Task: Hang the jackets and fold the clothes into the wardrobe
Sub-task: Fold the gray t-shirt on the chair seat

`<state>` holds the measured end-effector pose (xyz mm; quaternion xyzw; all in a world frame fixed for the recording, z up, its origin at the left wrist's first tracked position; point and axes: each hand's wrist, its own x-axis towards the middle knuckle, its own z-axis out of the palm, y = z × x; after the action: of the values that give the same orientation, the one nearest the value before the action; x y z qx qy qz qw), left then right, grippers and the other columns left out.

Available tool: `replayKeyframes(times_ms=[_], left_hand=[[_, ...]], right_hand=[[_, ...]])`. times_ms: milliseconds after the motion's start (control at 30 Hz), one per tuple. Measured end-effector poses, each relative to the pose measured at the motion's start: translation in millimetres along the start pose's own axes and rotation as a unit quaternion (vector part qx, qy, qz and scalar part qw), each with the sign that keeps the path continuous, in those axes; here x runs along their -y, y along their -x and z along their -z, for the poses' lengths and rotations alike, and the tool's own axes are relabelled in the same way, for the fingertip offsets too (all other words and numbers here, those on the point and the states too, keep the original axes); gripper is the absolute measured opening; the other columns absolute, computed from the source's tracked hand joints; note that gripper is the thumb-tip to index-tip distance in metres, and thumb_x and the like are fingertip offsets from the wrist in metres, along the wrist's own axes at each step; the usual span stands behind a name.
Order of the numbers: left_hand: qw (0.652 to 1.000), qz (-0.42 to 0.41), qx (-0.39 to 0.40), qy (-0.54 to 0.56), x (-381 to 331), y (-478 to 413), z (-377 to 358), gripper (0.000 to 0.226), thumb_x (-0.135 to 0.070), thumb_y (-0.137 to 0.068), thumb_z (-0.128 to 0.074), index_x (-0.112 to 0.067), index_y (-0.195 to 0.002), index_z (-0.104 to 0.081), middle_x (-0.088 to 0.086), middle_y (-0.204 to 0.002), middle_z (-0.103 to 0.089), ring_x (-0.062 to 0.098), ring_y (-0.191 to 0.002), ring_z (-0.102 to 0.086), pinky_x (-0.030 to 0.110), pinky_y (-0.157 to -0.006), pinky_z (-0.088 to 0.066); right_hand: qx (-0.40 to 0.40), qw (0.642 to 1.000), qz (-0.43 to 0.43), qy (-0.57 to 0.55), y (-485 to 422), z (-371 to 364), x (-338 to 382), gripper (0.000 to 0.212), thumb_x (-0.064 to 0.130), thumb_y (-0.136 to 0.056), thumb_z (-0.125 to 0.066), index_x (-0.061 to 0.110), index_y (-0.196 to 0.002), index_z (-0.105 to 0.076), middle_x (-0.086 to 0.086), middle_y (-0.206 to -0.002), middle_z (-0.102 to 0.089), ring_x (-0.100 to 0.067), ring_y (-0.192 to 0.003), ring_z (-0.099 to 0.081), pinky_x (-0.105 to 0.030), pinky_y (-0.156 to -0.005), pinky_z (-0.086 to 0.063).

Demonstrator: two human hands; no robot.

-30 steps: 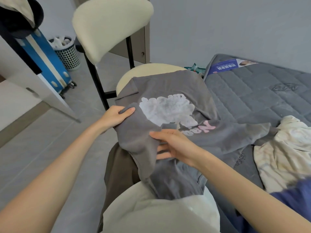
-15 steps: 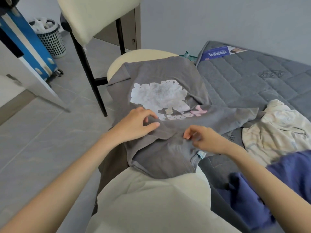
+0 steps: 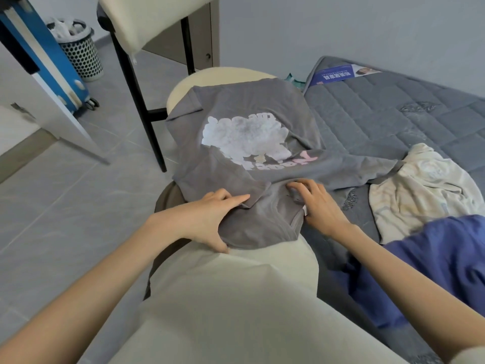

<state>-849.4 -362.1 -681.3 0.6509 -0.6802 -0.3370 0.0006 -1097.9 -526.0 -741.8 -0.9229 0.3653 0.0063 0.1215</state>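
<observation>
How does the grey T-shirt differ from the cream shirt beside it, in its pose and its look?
The grey T-shirt lies spread over the chair seat and the person's lap; the cream shirt lies crumpled on the mattress. The left hand and right hand rest on the grey T-shirt; no hand touches the cream shirt. The grey T-shirt bears a bold white print; the cream shirt's is faint. Neither is fully folded.

A: How is the left hand (image 3: pixel 210 219) held?
B: It is laid flat, palm down, fingers straight, thumb spread wide.
A: And the right hand (image 3: pixel 319 203)?
B: It is set palm down, fingers arched, tips pressed downward.
</observation>
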Motion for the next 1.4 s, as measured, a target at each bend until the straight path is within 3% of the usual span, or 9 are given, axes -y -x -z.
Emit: replayKeyframes(times_ms=[200, 333, 433, 533, 700, 833, 1000, 1200, 1400], left_hand=[[0.991, -0.048, -0.122, -0.014, 5, 13, 11, 0.056, -0.003, -0.081, -0.048, -0.029, -0.129, -0.058, -0.013, -0.126, -0.060, 0.004, -0.113, -0.053, 0.022, -0.097, -0.041], [0.990, -0.010, -0.143, -0.006, 12, 23, 31, 0.056, 0.004, -0.079, -0.041, -0.031, -0.111, -0.070, -0.009, -0.087, -0.073, 0.011, -0.077, -0.061, 0.029, -0.078, -0.050], [0.999, 0.013, -0.028, 0.032, 16, 36, 41, 0.051, 0.003, -0.075, -0.043, -0.030, -0.100, -0.074, -0.009, -0.068, -0.069, 0.012, -0.063, -0.062, 0.024, -0.061, -0.051], [0.989, 0.028, 0.116, 0.091, 13, 41, 41, 0.033, -0.021, -0.084, -0.067, -0.038, -0.112, -0.066, -0.036, -0.061, -0.061, -0.015, -0.054, -0.055, 0.001, -0.052, -0.038], [0.980, 0.008, -0.030, 0.194, 0, 17, 52, 0.038, -0.065, -0.074, -0.060, -0.038, -0.097, -0.072, -0.023, -0.089, -0.071, -0.003, -0.075, -0.066, 0.016, -0.075, -0.049], [0.977, -0.038, -0.145, 0.153, -33, -39, 52, 0.019, -0.042, -0.092, -0.056, -0.036, -0.102, -0.070, -0.023, -0.089, -0.068, -0.011, -0.075, -0.058, 0.014, -0.073, -0.044], [0.985, -0.070, -0.120, 0.099, -86, -117, 33, 0.027, -0.030, -0.094, -0.052, -0.027, -0.118, -0.063, -0.020, -0.094, -0.064, -0.001, -0.089, -0.060, 0.022, -0.082, -0.047], [0.992, -0.050, -0.112, -0.005, -109, -184, -12, 0.039, -0.032, -0.096, -0.047, -0.026, -0.135, -0.050, 0.000, -0.133, -0.052, 0.023, -0.120, -0.049, 0.038, -0.099, -0.041], [0.991, -0.039, -0.086, -0.090, -100, -194, -69, 0.053, -0.044, -0.098, -0.039, -0.032, -0.149, -0.027, -0.004, -0.159, -0.014, 0.021, -0.145, -0.013, 0.047, -0.116, -0.014]], right_hand=[[-0.046, 0.996, -0.063, -0.039, -2, 26, 3, 0.013, 0.000, -0.080, -0.050, 0.012, -0.081, -0.056, -0.010, -0.086, -0.065, -0.037, -0.081, -0.058, -0.038, -0.065, -0.042], [0.004, 0.997, -0.056, -0.049, -2, 61, 13, 0.027, 0.010, -0.084, -0.049, 0.028, -0.064, -0.043, 0.000, -0.074, -0.057, -0.031, -0.074, -0.052, -0.036, -0.064, -0.038], [0.113, 0.992, -0.048, -0.041, -2, 67, 23, 0.023, 0.022, -0.086, -0.055, 0.023, -0.065, -0.048, 0.003, -0.074, -0.057, -0.024, -0.076, -0.056, -0.033, -0.067, -0.040], [0.255, 0.960, -0.045, -0.106, 2, 62, 25, 0.005, 0.019, -0.083, -0.058, 0.016, -0.087, -0.057, -0.004, -0.087, -0.060, -0.022, -0.085, -0.056, -0.031, -0.073, -0.043], [0.433, 0.856, -0.082, -0.271, 9, 62, -2, 0.053, 0.028, -0.079, -0.068, 0.027, -0.129, -0.051, 0.005, -0.130, -0.057, -0.016, -0.119, -0.056, -0.038, -0.107, -0.040], [0.227, 0.836, -0.178, -0.467, 12, 54, -32, 0.024, 0.019, -0.091, -0.052, 0.018, -0.111, -0.066, -0.001, -0.118, -0.069, -0.020, -0.100, -0.067, -0.030, -0.092, -0.050], [-0.127, 0.890, -0.337, -0.281, 16, 32, -70, 0.017, 0.013, -0.089, -0.056, 0.016, -0.104, -0.063, -0.012, -0.115, -0.064, -0.021, -0.095, -0.057, -0.029, -0.083, -0.043], [-0.188, 0.812, -0.490, -0.256, 28, 19, -114, 0.055, 0.020, -0.088, -0.058, 0.006, -0.136, -0.035, -0.024, -0.143, -0.030, -0.042, -0.132, -0.023, -0.044, -0.110, -0.019], [-0.197, 0.765, -0.554, -0.265, 16, 18, -128, 0.084, 0.028, -0.086, -0.067, -0.008, -0.141, -0.016, -0.028, -0.143, -0.023, -0.045, -0.133, -0.025, -0.047, -0.113, -0.022]])
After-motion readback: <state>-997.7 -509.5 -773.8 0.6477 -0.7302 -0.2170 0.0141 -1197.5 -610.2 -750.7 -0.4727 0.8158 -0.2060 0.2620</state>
